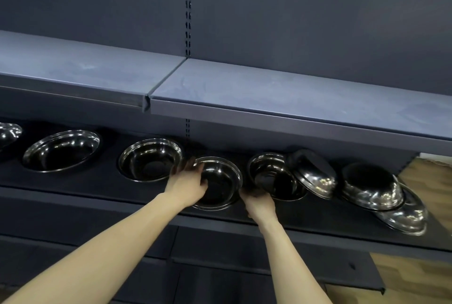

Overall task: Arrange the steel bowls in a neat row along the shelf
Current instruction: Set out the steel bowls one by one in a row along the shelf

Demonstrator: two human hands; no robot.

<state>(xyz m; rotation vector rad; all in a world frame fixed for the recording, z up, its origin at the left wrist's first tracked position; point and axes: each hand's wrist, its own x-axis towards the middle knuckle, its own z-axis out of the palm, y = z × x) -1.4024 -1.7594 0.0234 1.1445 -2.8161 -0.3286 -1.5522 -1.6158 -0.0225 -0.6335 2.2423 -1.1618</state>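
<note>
Three steel bowls are already sitting upright and spaced along the dark shelf to my left: one cut off at the frame edge, a wide one, and a deeper one. I am working on the fourth bowl, which is lying on the shelf just right of that deeper one. My left hand is gripping its near-left rim, fingers curling over the edge into the bowl. My right hand is reaching to the bowl's right side, low at the shelf front; its fingers are hidden in shadow, so I cannot tell whether it is gripping the rim or only resting beside it.

I judge this to be the placing step: settling this bowl into line with the three on the left. The next move is calling for a small slide to match their spacing, then letting go without knocking the neighbour.

Right of my hands the untidy group is waiting: an upright bowl, a tilted bowl leaning against it, and further right an upturned bowl resting on another. How many are nested there is hard to make out. The upper shelf is overhanging and shading the bowls' row.
</note>
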